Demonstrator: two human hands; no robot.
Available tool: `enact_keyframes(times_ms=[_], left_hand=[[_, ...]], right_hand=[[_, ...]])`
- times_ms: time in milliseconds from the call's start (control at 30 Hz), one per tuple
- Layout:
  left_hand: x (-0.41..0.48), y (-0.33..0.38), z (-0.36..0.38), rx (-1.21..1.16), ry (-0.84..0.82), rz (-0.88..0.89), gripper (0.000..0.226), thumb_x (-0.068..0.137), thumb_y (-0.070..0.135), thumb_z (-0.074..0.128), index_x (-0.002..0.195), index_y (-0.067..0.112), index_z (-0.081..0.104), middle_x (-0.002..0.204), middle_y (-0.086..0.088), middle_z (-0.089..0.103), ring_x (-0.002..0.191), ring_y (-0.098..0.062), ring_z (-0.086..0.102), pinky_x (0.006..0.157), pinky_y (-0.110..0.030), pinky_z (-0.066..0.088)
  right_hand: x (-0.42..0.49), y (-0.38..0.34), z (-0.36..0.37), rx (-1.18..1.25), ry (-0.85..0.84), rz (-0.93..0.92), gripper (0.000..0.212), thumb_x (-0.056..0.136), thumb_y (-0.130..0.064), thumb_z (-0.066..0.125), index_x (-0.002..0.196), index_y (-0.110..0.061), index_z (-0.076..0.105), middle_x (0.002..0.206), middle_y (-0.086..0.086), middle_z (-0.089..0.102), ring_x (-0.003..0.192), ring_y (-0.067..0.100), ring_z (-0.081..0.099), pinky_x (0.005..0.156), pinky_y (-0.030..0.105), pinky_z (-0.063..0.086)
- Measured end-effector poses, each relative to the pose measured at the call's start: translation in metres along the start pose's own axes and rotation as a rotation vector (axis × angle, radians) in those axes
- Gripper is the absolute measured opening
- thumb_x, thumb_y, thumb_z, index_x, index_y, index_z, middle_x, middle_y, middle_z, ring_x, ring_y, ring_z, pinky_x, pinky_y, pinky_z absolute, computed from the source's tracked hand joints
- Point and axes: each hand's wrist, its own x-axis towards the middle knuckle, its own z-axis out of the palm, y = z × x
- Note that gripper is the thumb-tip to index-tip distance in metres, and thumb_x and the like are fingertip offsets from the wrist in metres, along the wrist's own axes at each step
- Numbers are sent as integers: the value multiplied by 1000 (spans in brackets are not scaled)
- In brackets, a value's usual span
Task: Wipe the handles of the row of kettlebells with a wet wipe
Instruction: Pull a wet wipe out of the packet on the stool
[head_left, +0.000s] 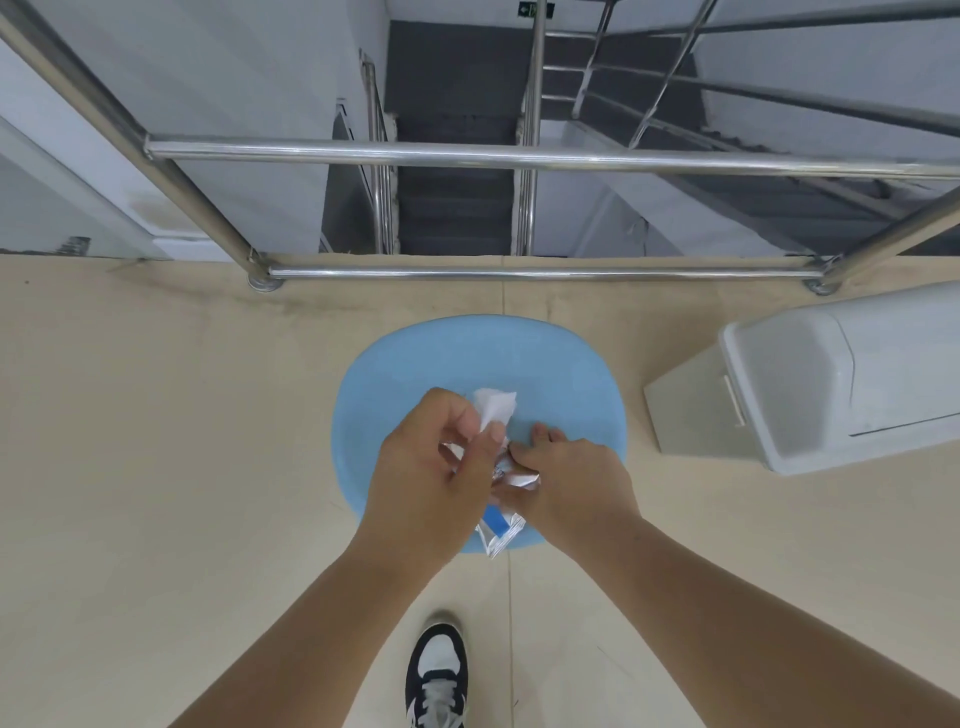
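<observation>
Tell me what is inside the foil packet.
A white wipe sticks out of the foil packet, pinched by the left hand. The right hand grips the packet. Both hands cover its middle, so whether anything more is inside cannot be seen.

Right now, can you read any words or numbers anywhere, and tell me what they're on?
Nothing can be read clearly.
Green sign high on the far stairwell wall: it has a white arrow and marks, too small and blurred to read.
Silver packet held in the left hand and right hand: a blue patch and tiny print, too crumpled and small to read.
White wipe: no writing.
</observation>
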Motion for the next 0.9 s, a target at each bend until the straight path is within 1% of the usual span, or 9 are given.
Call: enact_keyframes(times_ms=[200, 333, 467, 567, 667, 733, 800, 867, 900], left_hand=[[3, 9, -4, -140, 93, -81, 23, 100, 24, 59, 84, 17, 43, 59, 11, 45, 52, -7, 43, 53, -14, 37], [8, 16, -7, -110, 83, -86, 22, 91, 19, 73, 80, 13, 55, 72, -8, 63, 67, -24, 61, 57, -22, 46], [9, 26, -10, -238, 65, -231, 18, 78, 14, 86, 80, 20, 70, 72, 2, 67, 68, -13, 62, 66, -27, 54], [6, 38, -13, -402, 27, -348, 4, 86, 16, 79, 84, 19, 78, 78, 2, 74, 63, -10, 63, 59, -24, 50], [2, 49, -17, -472, 40, -377, 17, 97, 13, 63, 89, 12, 78, 84, -3, 78, 66, -17, 68, 50, -28, 46], [-1, 60, -19, -425, 41, -355, 14, 97, 8, 63, 93, 10, 76, 85, -4, 78, 64, -18, 69, 47, -28, 47], [-4, 75, -20, -405, 35, -330, 8, 94, 5, 68, 95, 10, 74, 85, -6, 77, 58, -15, 65, 48, -25, 49], [-8, 96, -20, -412, 15, -305, 10, 88, 5, 75, 95, 10, 69, 86, -8, 75, 58, -15, 62, 56, -27, 53], [-12, 109, -19, -417, 2, -298, 16, 85, 4, 78, 95, 11, 67, 85, -8, 74, 62, -17, 63, 62, -31, 54]], right_hand=[[0, 1, -5, 23, -28, 13, 46, 85, -70, 61, 117, -38, 68, 126, -10, 58, 113, 15, 60, 73, 28, 36], [-3, 0, -7, 23, -23, 11, 46, 85, -71, 60, 117, -39, 68, 125, -11, 58, 115, 12, 59, 72, 28, 36], [-7, 1, -10, 90, -32, 44, 43, 82, -70, 65, 110, -38, 70, 118, -11, 60, 107, 13, 62, 72, 29, 44], [-8, 2, -10, 200, -37, 83, 37, 83, -64, 65, 109, -39, 69, 119, -14, 62, 110, 12, 64, 85, 30, 53], [-8, 5, -13, 508, -181, 118, 57, 84, -44, 69, 138, -51, 50, 136, -24, 57, 126, 11, 59, 98, 28, 51], [-13, 8, -29, 817, -201, 200, 72, 92, -14, 62, 153, -44, 39, 150, -17, 49, 133, 13, 54, 90, 16, 48], [-29, 8, -62, 1117, -58, 323, 52, 96, -4, 58, 140, -31, 59, 139, -6, 64, 109, 15, 65, 75, 15, 50], [-53, 7, -92, 1339, 15, 334, 21, 99, -19, 64, 119, -19, 72, 115, 5, 77, 102, 22, 72, 93, 30, 57], [-68, 4, -107, 1438, -1, 286, 23, 100, -30, 64, 114, -15, 73, 107, 7, 79, 102, 26, 74, 98, 39, 57]])
